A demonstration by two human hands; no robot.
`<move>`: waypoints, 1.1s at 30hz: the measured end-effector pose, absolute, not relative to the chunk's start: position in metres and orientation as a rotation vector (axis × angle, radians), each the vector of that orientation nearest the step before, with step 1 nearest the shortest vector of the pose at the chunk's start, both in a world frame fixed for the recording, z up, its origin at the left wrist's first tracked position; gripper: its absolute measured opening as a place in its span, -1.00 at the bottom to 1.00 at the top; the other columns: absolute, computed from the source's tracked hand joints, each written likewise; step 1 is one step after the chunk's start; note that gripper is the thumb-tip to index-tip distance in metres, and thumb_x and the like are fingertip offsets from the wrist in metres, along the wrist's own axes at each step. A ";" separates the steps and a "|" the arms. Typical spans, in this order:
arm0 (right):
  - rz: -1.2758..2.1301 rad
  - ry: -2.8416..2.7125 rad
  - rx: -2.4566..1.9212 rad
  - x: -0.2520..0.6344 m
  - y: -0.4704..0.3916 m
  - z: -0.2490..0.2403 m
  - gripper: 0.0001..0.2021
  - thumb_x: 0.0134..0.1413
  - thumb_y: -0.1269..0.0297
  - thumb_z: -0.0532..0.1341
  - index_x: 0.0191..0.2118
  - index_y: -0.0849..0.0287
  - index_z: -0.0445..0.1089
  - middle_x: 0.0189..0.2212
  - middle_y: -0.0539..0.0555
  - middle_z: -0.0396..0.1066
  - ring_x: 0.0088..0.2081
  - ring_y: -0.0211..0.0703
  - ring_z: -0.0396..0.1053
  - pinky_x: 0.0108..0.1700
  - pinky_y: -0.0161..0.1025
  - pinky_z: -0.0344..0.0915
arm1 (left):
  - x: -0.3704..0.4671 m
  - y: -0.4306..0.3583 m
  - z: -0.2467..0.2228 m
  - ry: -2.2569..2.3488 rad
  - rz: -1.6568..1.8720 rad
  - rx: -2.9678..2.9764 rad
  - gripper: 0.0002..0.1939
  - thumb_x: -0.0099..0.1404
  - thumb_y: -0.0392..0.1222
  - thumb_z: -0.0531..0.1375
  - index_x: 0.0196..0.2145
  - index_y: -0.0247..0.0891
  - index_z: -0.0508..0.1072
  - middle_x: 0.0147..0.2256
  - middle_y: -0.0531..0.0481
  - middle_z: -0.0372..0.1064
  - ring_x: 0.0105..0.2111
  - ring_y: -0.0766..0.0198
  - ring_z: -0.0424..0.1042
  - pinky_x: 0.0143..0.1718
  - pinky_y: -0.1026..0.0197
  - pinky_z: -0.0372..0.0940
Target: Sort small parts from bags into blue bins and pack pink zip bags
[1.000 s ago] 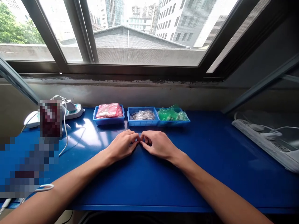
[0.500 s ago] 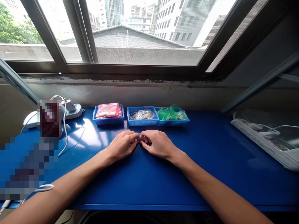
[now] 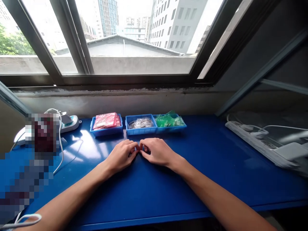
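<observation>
My left hand [image 3: 122, 155] and my right hand [image 3: 157, 152] meet above the blue table [image 3: 144, 189], fingertips touching. Each has its thumb and index finger pinched together and the other fingers curled in. Whatever lies between the fingertips, if anything, is too small or hidden to make out. Just beyond my hands stand small blue trays: a tray [image 3: 106, 132] of red packets [image 3: 105, 120], a tray [image 3: 141, 131] of small silvery pieces in clear wrapping [image 3: 141, 122], and a tray [image 3: 172, 129] of green see-through bags [image 3: 167, 120].
On the left lie a white power strip [image 3: 70, 124] with a white cable [image 3: 62, 150] and a pixelated area. A power strip with plugs [image 3: 255, 141] lies along the right side. Behind the table are a low wall and a window [image 3: 141, 65]; a slanted metal bar [image 3: 250, 83] rises at right.
The camera view has tilted up and shifted slightly right, so the table and trays sit lower and further left. My hands keep the same pinched pose together.
</observation>
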State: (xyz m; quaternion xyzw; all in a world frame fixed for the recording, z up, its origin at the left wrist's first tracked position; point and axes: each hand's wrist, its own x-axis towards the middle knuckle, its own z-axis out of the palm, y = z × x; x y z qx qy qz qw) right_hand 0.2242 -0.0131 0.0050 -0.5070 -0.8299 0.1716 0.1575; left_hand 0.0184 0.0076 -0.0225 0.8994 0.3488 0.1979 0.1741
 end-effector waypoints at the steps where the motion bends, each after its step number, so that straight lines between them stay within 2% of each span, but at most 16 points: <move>1: 0.484 -2.386 -1.449 0.227 -0.012 0.009 -0.97 0.14 0.38 0.32 -0.32 0.12 0.48 -0.41 0.01 0.53 -0.40 -0.18 0.40 -0.39 -0.28 0.07 | 0.018 0.008 -0.022 0.984 0.557 2.553 -0.88 0.44 -0.31 0.15 -0.26 -0.20 0.48 -0.37 -0.01 0.48 -0.34 0.17 0.44 -0.27 0.17 0.28; 4: 0.414 -2.337 -1.468 0.246 -0.002 0.030 -0.95 0.21 0.30 0.32 -0.25 0.13 0.54 -0.37 0.05 0.60 -0.37 -0.13 0.49 -0.36 -0.27 0.19 | 0.017 0.008 -0.020 0.975 0.538 2.558 -0.88 0.47 -0.27 0.15 -0.23 -0.20 0.49 -0.36 0.00 0.48 -0.32 0.16 0.44 -0.25 0.16 0.26; 6: 0.270 -2.248 -1.508 0.270 0.010 0.047 -0.89 0.27 0.29 0.27 -0.25 0.14 0.57 -0.37 0.07 0.62 -0.36 -0.10 0.52 -0.34 -0.26 0.27 | 0.017 0.009 -0.020 0.968 0.529 2.557 -0.87 0.48 -0.26 0.14 -0.22 -0.20 0.49 -0.36 0.00 0.49 -0.31 0.16 0.44 -0.24 0.16 0.27; 8: 0.078 -2.094 -1.610 0.301 0.028 0.061 -0.83 0.30 0.25 0.25 -0.19 0.12 0.60 -0.28 0.10 0.65 -0.30 -0.04 0.56 -0.29 -0.22 0.33 | 0.017 0.009 -0.020 0.959 0.527 2.559 -0.85 0.49 -0.25 0.13 -0.23 -0.20 0.50 -0.35 -0.01 0.49 -0.31 0.16 0.44 -0.23 0.16 0.27; 10: 0.028 -1.992 -1.710 0.332 0.051 0.067 -0.74 0.36 0.25 0.18 0.00 0.10 0.61 -0.15 0.13 0.67 -0.17 0.03 0.59 -0.18 -0.17 0.38 | 0.017 0.009 -0.020 0.955 0.533 2.572 -0.83 0.50 -0.24 0.12 -0.23 -0.20 0.50 -0.35 -0.02 0.49 -0.31 0.16 0.44 -0.23 0.16 0.26; 12: 0.125 -2.033 -1.795 0.358 0.076 0.065 -0.64 0.41 0.29 0.10 0.13 0.15 0.56 0.01 0.19 0.63 0.01 0.08 0.55 -0.03 -0.14 0.38 | 0.017 0.010 -0.021 0.948 0.544 2.591 -0.82 0.50 -0.23 0.11 -0.23 -0.20 0.51 -0.36 -0.02 0.49 -0.32 0.16 0.44 -0.24 0.17 0.26; 13: 0.187 -2.080 -1.813 0.368 0.087 0.061 -0.64 0.40 0.33 0.09 0.10 0.20 0.59 0.03 0.21 0.62 0.03 0.07 0.54 0.00 -0.15 0.37 | 0.017 0.010 -0.021 0.944 0.551 2.600 -0.82 0.50 -0.23 0.11 -0.23 -0.20 0.51 -0.37 -0.02 0.48 -0.33 0.16 0.44 -0.24 0.17 0.25; 15: 0.284 -2.142 -1.842 0.382 0.105 0.052 -0.71 0.32 0.32 0.17 -0.05 0.21 0.66 -0.06 0.20 0.66 -0.07 0.05 0.57 -0.06 -0.18 0.39 | 0.017 0.011 -0.023 0.938 0.560 2.614 -0.81 0.50 -0.22 0.11 -0.23 -0.21 0.52 -0.38 -0.02 0.48 -0.34 0.17 0.43 -0.26 0.17 0.25; 18: 0.404 -2.182 -1.880 0.394 0.119 0.041 -0.74 0.22 0.17 0.28 -0.16 0.19 0.68 -0.18 0.16 0.68 -0.18 0.05 0.57 -0.17 -0.19 0.41 | 0.017 0.012 -0.024 0.935 0.552 2.625 -0.80 0.50 -0.22 0.10 -0.22 -0.21 0.53 -0.38 -0.02 0.48 -0.33 0.16 0.43 -0.26 0.17 0.25; 21: 0.476 -2.192 -1.898 0.405 0.117 0.040 -0.66 0.11 0.02 0.34 -0.21 0.19 0.68 -0.17 0.19 0.68 -0.17 0.13 0.57 -0.19 -0.17 0.40 | 0.017 0.013 -0.025 0.935 0.540 2.631 -0.80 0.50 -0.22 0.10 -0.21 -0.21 0.53 -0.37 -0.02 0.49 -0.33 0.16 0.43 -0.25 0.16 0.26; 24: 0.541 -2.223 -1.885 0.416 0.100 0.045 -0.57 0.02 -0.14 0.34 -0.28 0.18 0.66 -0.26 0.19 0.67 -0.21 0.16 0.56 -0.21 -0.14 0.39 | 0.018 0.013 -0.025 0.932 0.530 2.636 -0.81 0.49 -0.23 0.11 -0.19 -0.21 0.54 -0.37 -0.03 0.49 -0.33 0.15 0.44 -0.25 0.16 0.25; 29: 0.603 -2.203 -1.834 0.422 0.050 0.052 -0.47 0.13 -0.26 0.21 -0.24 0.14 0.61 -0.23 0.19 0.65 -0.21 0.12 0.55 -0.18 -0.12 0.40 | 0.018 0.013 -0.022 0.928 0.502 2.652 -0.81 0.49 -0.24 0.11 -0.18 -0.22 0.55 -0.37 -0.03 0.48 -0.35 0.16 0.44 -0.26 0.17 0.26; 33: 0.614 -2.093 -1.843 0.415 0.008 0.055 -0.48 0.13 -0.28 0.25 -0.19 0.12 0.58 -0.19 0.17 0.63 -0.19 0.12 0.55 -0.17 -0.11 0.40 | 0.019 0.012 -0.020 0.921 0.483 2.667 -0.80 0.49 -0.24 0.11 -0.16 -0.22 0.55 -0.36 -0.05 0.49 -0.33 0.14 0.44 -0.25 0.16 0.26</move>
